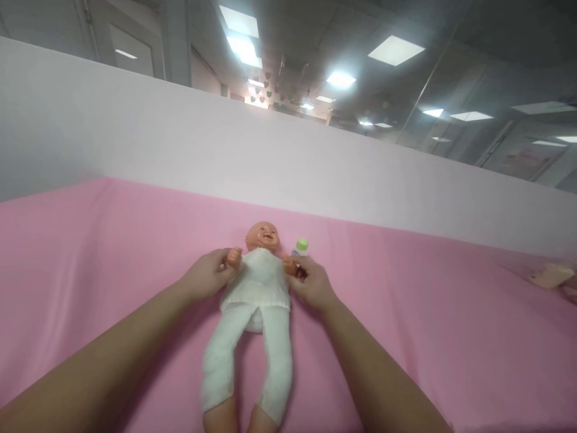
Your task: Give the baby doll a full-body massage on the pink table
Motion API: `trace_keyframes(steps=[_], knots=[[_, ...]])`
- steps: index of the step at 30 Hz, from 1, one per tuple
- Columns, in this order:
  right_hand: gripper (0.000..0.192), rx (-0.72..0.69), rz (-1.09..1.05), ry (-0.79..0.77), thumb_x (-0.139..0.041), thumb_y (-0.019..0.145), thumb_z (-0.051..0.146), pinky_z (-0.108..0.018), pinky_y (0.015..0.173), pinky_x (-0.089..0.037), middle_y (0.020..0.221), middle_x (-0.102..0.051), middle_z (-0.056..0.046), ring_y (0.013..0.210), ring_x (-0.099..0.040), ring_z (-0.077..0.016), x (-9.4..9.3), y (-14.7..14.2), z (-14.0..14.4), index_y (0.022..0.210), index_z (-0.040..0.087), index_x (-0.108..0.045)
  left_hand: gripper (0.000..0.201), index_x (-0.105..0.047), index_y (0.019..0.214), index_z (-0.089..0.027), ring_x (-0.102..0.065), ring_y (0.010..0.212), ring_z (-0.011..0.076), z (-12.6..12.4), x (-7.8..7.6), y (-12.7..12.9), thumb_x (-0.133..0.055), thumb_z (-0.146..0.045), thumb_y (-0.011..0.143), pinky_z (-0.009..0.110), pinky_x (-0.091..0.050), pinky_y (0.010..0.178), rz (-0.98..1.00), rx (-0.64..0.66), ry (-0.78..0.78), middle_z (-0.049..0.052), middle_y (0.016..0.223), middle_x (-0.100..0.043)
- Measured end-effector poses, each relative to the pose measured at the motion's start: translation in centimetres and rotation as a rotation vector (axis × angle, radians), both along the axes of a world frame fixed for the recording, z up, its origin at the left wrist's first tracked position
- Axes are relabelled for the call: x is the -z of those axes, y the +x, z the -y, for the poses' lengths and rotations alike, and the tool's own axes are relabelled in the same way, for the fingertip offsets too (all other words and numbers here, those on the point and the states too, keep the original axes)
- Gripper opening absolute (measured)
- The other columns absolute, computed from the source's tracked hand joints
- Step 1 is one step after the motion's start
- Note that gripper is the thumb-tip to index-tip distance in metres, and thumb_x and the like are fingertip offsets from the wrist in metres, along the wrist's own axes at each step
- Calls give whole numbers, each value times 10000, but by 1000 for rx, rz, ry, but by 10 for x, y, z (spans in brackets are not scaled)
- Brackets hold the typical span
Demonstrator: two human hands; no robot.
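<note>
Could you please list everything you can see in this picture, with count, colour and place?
doll: one, peach skin with white top and white leggings, lying on its back in the middle of the sheet, head away from the camera
small bottle: one, white with a green cap, beside the doll's head on the camera's right
sheet: one, pink, covering the whole surface under the doll
partition wall: one, white, behind the sheet
beige thing: one, at the far right edge of the sheet, too blurred to identify
ceiling lights: several, white, overhead
left hand: one, bare, at the doll's arm and shoulder
right hand: one, bare, at the doll's other arm, close to the bottle
</note>
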State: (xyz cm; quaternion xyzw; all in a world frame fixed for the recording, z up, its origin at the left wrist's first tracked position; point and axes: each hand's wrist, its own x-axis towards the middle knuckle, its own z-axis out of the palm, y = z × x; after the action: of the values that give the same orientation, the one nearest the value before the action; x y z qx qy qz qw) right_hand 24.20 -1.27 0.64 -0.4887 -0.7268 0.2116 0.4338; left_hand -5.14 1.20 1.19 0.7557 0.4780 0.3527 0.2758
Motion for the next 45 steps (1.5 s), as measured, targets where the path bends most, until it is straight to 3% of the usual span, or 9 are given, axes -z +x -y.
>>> trace_keyframes(steps=[6, 10, 15, 20, 24, 28, 33, 39, 45], knots=[[465, 288, -563, -250, -710, 794, 382, -243, 526, -469, 758, -647, 7, 607, -579, -147, 17, 42, -32, 1211, 214, -591, 367, -583, 1030, -217, -693, 741, 259, -34, 23, -17, -672, -475, 784, 363, -574, 647, 578, -330, -353, 72, 865, -687], [255, 346, -614, -536, -684, 828, 372, -209, 382, -366, 654, -604, -10, 499, -552, -131, 27, 58, -43, 993, 191, -614, 348, -546, 1015, -205, -673, 613, 229, -46, 26, -22, -710, -303, 724, 374, -607, 591, 810, -545, -537, 62, 756, -646], [221, 343, -570, -606, -721, 821, 340, -213, 358, -384, 732, -664, -85, 525, -620, -158, 29, 60, -41, 908, 167, -615, 329, -522, 945, -194, -704, 672, 235, -45, 22, -26, -692, -153, 666, 389, -637, 639, 914, -538, -627, 83, 804, -668], [328, 317, -552, -518, -705, 849, 370, -235, 425, -463, 778, -676, -52, 555, -622, -154, 21, 54, -38, 1111, 205, -596, 351, -548, 955, -215, -699, 719, 208, -37, 17, -23, -737, -186, 660, 379, -634, 703, 941, -441, -468, 39, 838, -659], [542, 206, -362, -286, -765, 782, 308, -292, 618, -559, 927, -706, -25, 717, -663, -178, 5, 36, -21, 1284, 269, -563, 360, -635, 971, -208, -700, 937, 261, -16, 6, -8, -795, -282, 656, 370, -603, 813, 729, -229, -203, 61, 991, -701], [328, -48, -30, -96, -720, 763, 178, -326, 792, -549, 1015, -705, -23, 851, -655, -183, -11, 8, 3, 1083, 247, -696, 311, -735, 1015, -227, -689, 984, 264, 7, -4, 8, -738, -358, 732, 350, -559, 879, 222, -46, -1, 52, 1055, -743], [420, -245, 348, 47, -643, 729, 31, -405, 1022, -468, 1138, -680, -43, 1099, -616, -224, -22, -9, 17, 1064, 262, -747, 464, -733, 1187, -239, -658, 1114, 260, 13, -11, 9, -647, -268, 732, 361, -509, 984, -208, 210, 183, 43, 1228, -721], [469, -231, 345, 66, -636, 734, 37, -418, 1060, -447, 1248, -651, -66, 1219, -575, -246, -17, -8, 16, 1120, 275, -756, 437, -748, 1155, -226, -665, 1099, 267, 13, -11, 13, -651, -304, 735, 356, -508, 970, -255, 138, 205, 54, 1198, -734], [402, 2, -73, -123, -697, 804, 289, -315, 755, -524, 1008, -724, -37, 824, -638, -182, -4, 10, -2, 1199, 214, -691, 408, -727, 1057, -219, -691, 946, 238, 7, -4, 7, -644, -533, 811, 297, -541, 828, 116, -112, 0, 38, 1050, -758]])
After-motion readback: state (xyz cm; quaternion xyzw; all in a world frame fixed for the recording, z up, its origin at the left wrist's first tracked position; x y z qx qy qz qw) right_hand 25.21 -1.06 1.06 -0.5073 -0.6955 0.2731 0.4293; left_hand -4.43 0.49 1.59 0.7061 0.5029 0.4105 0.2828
